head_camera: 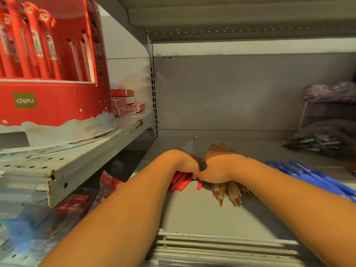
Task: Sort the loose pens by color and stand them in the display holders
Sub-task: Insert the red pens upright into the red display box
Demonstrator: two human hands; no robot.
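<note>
Loose pens lie on a grey shelf [192, 209]. My left hand [185, 164] curls over a bunch of red pens [179, 181] and grips them. Beside it, thumbs almost touching, my right hand [217, 166] presses flat on a bunch of clear pens with gold tips [229, 192]. One red pen end [200, 185] pokes out between the two hands. A pile of blue pens [316, 178] lies to the right, partly under my right forearm. A red round display holder [54, 74] with red pens standing in it sits on the upper left shelf.
Small red boxes [125, 103] are stacked behind the holder. Bagged dark pens [317, 143] and a basket with purple packets [331, 105] sit at the back right. Packaged red and blue items [77, 205] lie on the lower left shelf. A wire rail [221, 245] edges the shelf front.
</note>
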